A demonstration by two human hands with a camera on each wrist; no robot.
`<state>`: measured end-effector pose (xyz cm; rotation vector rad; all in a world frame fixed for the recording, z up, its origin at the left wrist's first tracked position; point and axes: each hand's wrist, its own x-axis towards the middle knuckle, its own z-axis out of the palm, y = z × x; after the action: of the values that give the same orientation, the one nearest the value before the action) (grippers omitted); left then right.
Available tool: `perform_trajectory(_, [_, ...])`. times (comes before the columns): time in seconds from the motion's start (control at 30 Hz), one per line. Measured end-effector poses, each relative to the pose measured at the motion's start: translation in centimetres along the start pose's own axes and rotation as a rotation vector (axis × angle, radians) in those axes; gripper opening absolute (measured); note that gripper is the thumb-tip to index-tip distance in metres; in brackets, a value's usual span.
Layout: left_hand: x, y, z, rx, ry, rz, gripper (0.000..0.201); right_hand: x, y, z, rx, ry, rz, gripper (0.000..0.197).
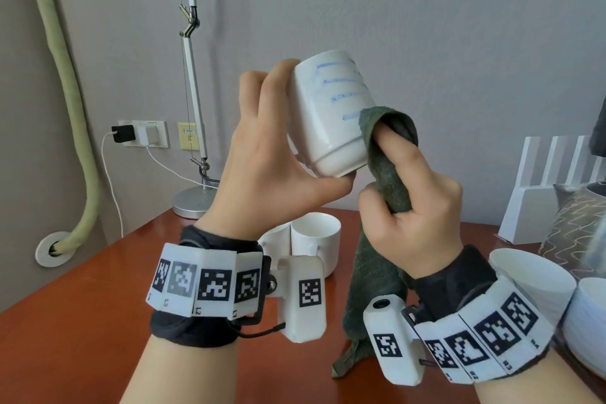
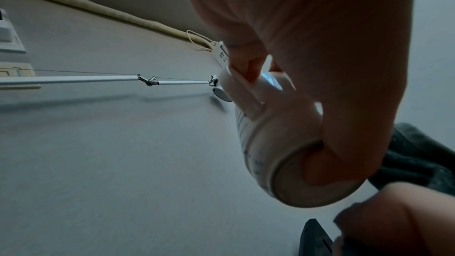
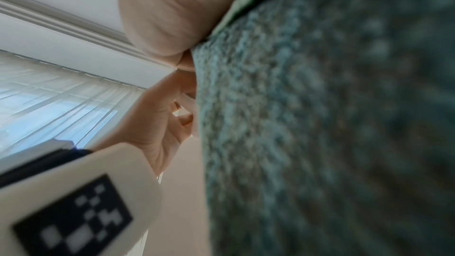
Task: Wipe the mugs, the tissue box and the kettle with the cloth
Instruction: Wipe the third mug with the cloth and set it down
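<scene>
My left hand [image 1: 278,141] holds a white mug [image 1: 331,115] with blue lines up in the air, tilted with its base toward me. The thumb sits on the base [image 2: 329,161] and the fingers curl round the far side by the handle. My right hand [image 1: 416,200] grips a dark green cloth [image 1: 387,167]. Its forefinger, under a fold of the cloth, presses against the mug's right side. The rest of the cloth hangs down to the table and fills most of the right wrist view [image 3: 320,124]. Two more white mugs [image 1: 314,236] stand on the table behind my left wrist.
The table [image 1: 98,305] is reddish-brown wood. At its right stand another white cup [image 1: 531,275], a stack of white dishes [image 1: 587,321], a patterned grey object [image 1: 574,229] and a white slatted piece [image 1: 551,193]. A desk lamp [image 1: 193,108] stands at the back left by the wall sockets [image 1: 144,133].
</scene>
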<state>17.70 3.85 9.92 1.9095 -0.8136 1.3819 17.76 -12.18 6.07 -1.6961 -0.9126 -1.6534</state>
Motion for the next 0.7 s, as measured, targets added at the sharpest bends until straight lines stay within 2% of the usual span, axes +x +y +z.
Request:
perform_trajectory(0.1, [0.1,0.1,0.0,0.051,-0.037,0.036,0.091,0.5,-0.1,-0.1,0.014,-0.066,0.012,0.053])
perform_trajectory(0.23, [0.1,0.0,-0.7,0.090,-0.032,0.051,0.087,0.7,-0.3,-0.3,-0.012,-0.174,-0.063,0.058])
perform_trajectory(0.4, [0.3,-0.2,-1.5,0.100,0.011,0.011,0.090,0.5,0.6,-0.6,-0.043,-0.150,-0.089,0.056])
perform_trajectory(0.57, [0.2,0.4,-1.0,0.106,-0.107,0.032,0.092,1.4,0.1,-1.1,-0.024,-0.170,-0.033,0.059])
perform_trajectory(0.7, [0.3,0.5,-1.0,0.102,-0.109,0.032,0.090,1.5,-0.4,-1.3,-0.054,-0.207,-0.082,0.059])
